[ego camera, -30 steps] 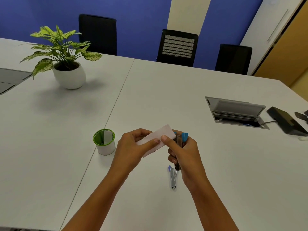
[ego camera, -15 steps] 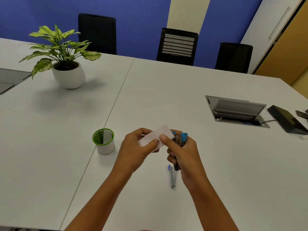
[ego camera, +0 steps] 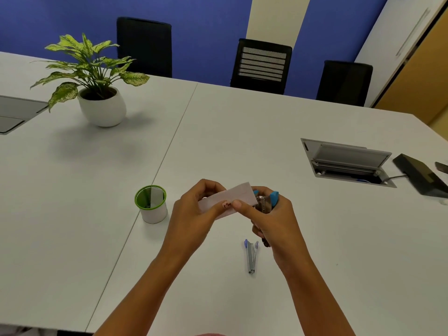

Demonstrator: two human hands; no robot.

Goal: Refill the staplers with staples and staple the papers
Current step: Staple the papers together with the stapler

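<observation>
Pinches white paper slip (ego camera: 238, 194) in left hand (ego camera: 194, 215), grips blue-tipped metal stapler (ego camera: 266, 203) in right hand (ego camera: 275, 221). Likely stapling: next, seat edge, squeeze.

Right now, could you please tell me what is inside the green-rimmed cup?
Inside the green-rimmed cup stands a pale upright strip; the cup's bottom is shadowed and hidden by its wall.

Left hand (ego camera: 194, 214) and right hand (ego camera: 271, 219) are bare, each on a forearm uncovered to the frame edge. The left thumbnail (ego camera: 226, 204) carries dark, patchy marks. A pink fabric sliver (ego camera: 208, 334) shows below, between the forearms.
</observation>
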